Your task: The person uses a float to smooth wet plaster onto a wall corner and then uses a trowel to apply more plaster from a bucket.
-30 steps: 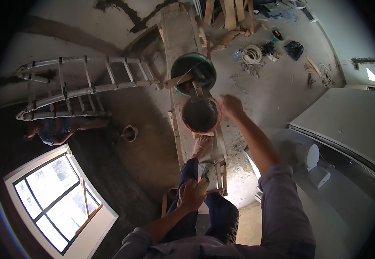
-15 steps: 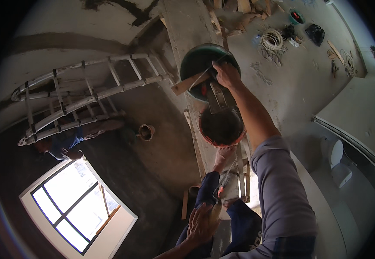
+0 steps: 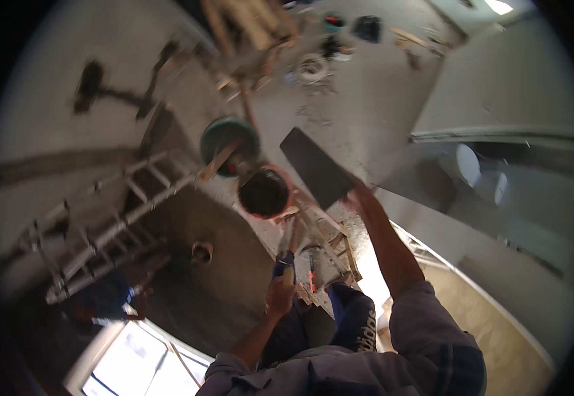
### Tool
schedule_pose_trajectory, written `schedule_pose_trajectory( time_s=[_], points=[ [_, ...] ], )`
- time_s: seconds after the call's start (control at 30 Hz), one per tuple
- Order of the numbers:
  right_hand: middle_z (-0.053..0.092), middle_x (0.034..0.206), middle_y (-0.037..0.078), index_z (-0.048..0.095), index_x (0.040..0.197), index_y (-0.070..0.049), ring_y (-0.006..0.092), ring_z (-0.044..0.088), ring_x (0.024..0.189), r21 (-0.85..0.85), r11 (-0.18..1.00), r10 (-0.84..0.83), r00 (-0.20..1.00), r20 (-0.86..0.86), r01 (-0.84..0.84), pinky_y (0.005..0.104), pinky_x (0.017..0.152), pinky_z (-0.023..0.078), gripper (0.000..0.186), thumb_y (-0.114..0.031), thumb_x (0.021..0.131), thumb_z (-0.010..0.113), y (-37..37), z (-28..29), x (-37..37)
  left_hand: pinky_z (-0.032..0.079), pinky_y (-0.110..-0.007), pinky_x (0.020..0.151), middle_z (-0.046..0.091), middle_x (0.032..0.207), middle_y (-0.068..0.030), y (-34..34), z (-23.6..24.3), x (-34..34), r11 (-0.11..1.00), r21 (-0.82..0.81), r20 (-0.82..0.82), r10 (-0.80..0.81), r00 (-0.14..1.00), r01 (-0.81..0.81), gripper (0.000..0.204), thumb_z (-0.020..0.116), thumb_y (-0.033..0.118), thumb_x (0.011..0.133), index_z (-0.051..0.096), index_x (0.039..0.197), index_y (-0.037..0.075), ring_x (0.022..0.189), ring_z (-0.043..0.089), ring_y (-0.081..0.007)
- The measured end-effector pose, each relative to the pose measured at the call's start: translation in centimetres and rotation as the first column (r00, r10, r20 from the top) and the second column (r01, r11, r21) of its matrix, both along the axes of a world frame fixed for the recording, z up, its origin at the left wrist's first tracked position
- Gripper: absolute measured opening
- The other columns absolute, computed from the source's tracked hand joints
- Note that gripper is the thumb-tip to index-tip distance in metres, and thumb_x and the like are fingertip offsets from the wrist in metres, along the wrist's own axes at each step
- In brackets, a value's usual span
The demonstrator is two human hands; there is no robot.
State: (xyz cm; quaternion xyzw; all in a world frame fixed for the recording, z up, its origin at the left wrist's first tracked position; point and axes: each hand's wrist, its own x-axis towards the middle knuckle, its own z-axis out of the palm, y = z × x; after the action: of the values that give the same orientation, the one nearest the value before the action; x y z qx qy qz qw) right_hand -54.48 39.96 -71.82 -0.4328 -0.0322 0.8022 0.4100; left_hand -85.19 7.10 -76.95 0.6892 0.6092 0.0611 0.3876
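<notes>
My right hand (image 3: 351, 196) grips a long, flat, dark grey board (image 3: 320, 168) that looks like a plasterer's float, tilted to the right of the red-rimmed bucket. My left hand (image 3: 279, 296) is closed around the tan handle of what looks like a trowel (image 3: 289, 272), low in front of my body; its blade is blurred. The red-rimmed bucket (image 3: 291, 191), dark inside, stands on the planks ahead of my foot. Beyond it sits a green tub (image 3: 254, 135) with a wooden board (image 3: 218, 162) across its edge.
An orange-handled tool (image 3: 312, 280) lies on the planks (image 3: 330, 247) by my feet. A ladder-like frame (image 3: 112, 228) stands at left, another person (image 3: 112, 297) below it. A small bucket (image 3: 202, 253) is on the lower floor. Coiled cable (image 3: 312, 68) and wood lie far off.
My right hand has come away from the green tub, bringing the float to the right of the red-rimmed bucket. My left hand has risen a little with the trowel. The whole view has turned.
</notes>
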Motion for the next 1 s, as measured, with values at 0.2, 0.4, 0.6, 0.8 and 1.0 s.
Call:
schedule_pose_trajectory(
  time_s=[0.2, 0.4, 0.6, 0.8, 1.0],
  points=[
    [0.033, 0.152, 0.011, 0.021, 0.152, -0.005, 0.02, 0.036, 0.137, 0.358, 0.931, -0.114, 0.989, 0.099, 0.072, 0.0361, 0.113, 0.029, 0.091, -0.041, 0.085, 0.07, -21.2, 19.5, 13.3, 0.048, -0.041, 0.08, 0.063, 0.098, -0.0141, 7.3, 1.8, -2.5, 0.855, -0.519, -0.064, -0.026, 0.998, -0.011, 0.032, 0.056, 0.03, 0.091, 0.062, 0.108, 0.004, 0.085, 0.061, -0.0298],
    [0.052, 0.132, 0.011, 0.016, 0.153, -0.009, 0.018, 0.056, 0.115, 0.523, 0.699, -0.682, 0.674, 0.285, 0.487, 0.0334, 0.094, 0.048, 0.088, -0.02, 0.085, 0.072, -46.4, 33.3, 21.8, 0.043, -0.035, 0.06, 0.046, 0.074, -0.0018, 15.7, 8.4, 0.5, 0.524, -0.76, -0.121, 0.468, 0.876, -0.385, 0.032, 0.045, 0.042, 0.099, 0.052, 0.113, 0.014, 0.061, 0.046, -0.0151],
    [0.05, 0.126, 0.017, 0.021, 0.147, -0.016, 0.0252, 0.055, 0.114, 0.875, 0.277, -0.77, -0.453, 0.449, 0.396, 0.0379, 0.093, 0.051, 0.076, 0.006, 0.084, 0.058, -61.0, 41.9, 30.6, 0.043, -0.035, 0.06, 0.046, 0.073, -0.0019, 17.1, 15.2, 12.5, 0.665, -0.723, -0.012, 0.258, 0.966, -0.186, 0.031, 0.044, 0.042, 0.099, 0.051, 0.112, 0.014, 0.061, 0.046, -0.0155],
    [0.045, 0.138, 0.023, 0.025, 0.15, -0.012, 0.0348, 0.049, 0.126, 0.927, 0.349, -0.504, -0.806, 0.31, 0.138, 0.0416, 0.104, 0.042, 0.075, -0.001, 0.083, 0.057, -62.5, 49.4, 44.4, 0.043, -0.035, 0.06, 0.045, 0.073, -0.0019, 14.3, 21.7, 16.9, 0.738, -0.666, 0.045, 0.185, 0.982, -0.109, 0.031, 0.044, 0.042, 0.1, 0.051, 0.111, 0.013, 0.061, 0.046, -0.0159],
    [0.055, 0.111, 0.019, 0.033, 0.148, -0.021, 0.038, 0.059, 0.1, 0.856, 0.478, -0.36, -0.844, 0.397, 0.198, 0.0463, 0.084, 0.049, 0.066, -0.011, 0.088, 0.057, -61.3, 52.6, 50.1, 0.043, -0.035, 0.06, 0.045, 0.073, -0.002, 9.8, 25.0, 16.9, 0.757, -0.643, 0.03, 0.173, 0.984, -0.113, 0.031, 0.044, 0.042, 0.1, 0.051, 0.109, 0.013, 0.061, 0.046, -0.0163]
  ],
)
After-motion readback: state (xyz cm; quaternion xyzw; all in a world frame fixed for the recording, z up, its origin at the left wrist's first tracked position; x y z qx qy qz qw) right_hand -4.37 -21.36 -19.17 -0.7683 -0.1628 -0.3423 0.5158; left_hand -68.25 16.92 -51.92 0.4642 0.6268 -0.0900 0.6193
